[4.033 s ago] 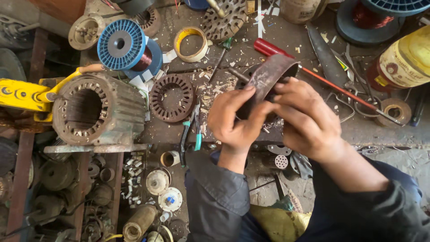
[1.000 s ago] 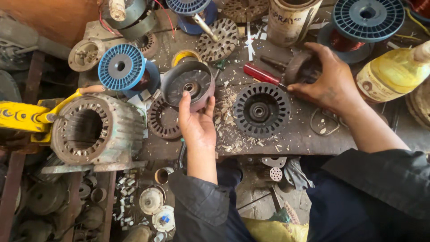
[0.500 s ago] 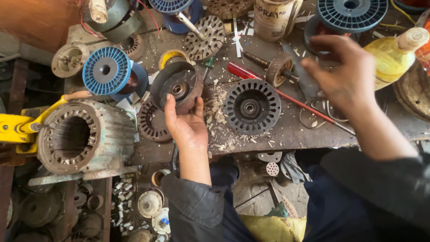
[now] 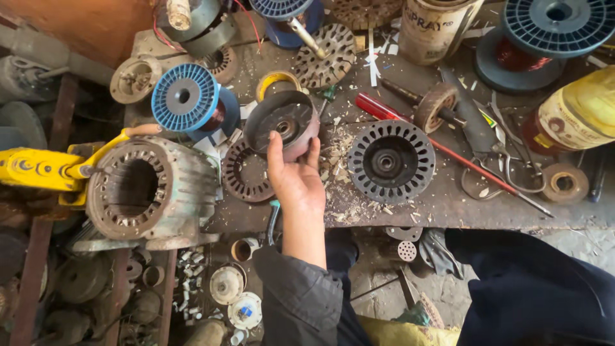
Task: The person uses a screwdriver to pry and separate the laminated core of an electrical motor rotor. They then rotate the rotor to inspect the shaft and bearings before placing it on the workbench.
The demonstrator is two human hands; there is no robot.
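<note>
left hand point(image 4: 296, 182) cups the motor cover point(image 4: 282, 125) tilted up, bore showing, near the bench's point(image 4: 448, 205) front edge; right hand unseen.

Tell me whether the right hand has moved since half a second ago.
Yes. It hovered above the round slotted steel rotor disc near the red-handled screwdriver; now it is out of view. The left hand holds the grey metal end cap.

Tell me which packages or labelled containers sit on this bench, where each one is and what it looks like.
Tin can: top edge, right of centre; cylindrical, cream label with dark lettering.
Plastic bottle: far right, lying tilted; yellow liquid, dark red label band.
No signs or screens show.
</note>
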